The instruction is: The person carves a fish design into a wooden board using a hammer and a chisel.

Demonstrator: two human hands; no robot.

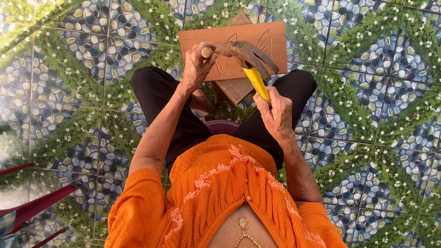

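The left hand is closed around a pale wooden handle, whose round end pokes out past the thumb. The right hand has its fingers wrapped tightly around the yellow handle of a claw hammer; the rusty dark head hangs over the board, just beside the left hand's tool (whether head and handle end actually touch cannot be told).

Both tools are held above a flat brown wooden board with leaf-like lines cut into its face. The board lies in front of the knees, resting across a smaller wooden block that sticks out from beneath its near edge. The person sits with legs in black trousers spread to either side of the block, wearing an orange knitted cardigan. Underneath is a tiled floor patterned with pebbles and white flowers. Red chair legs show at the lower left edge of the floor.
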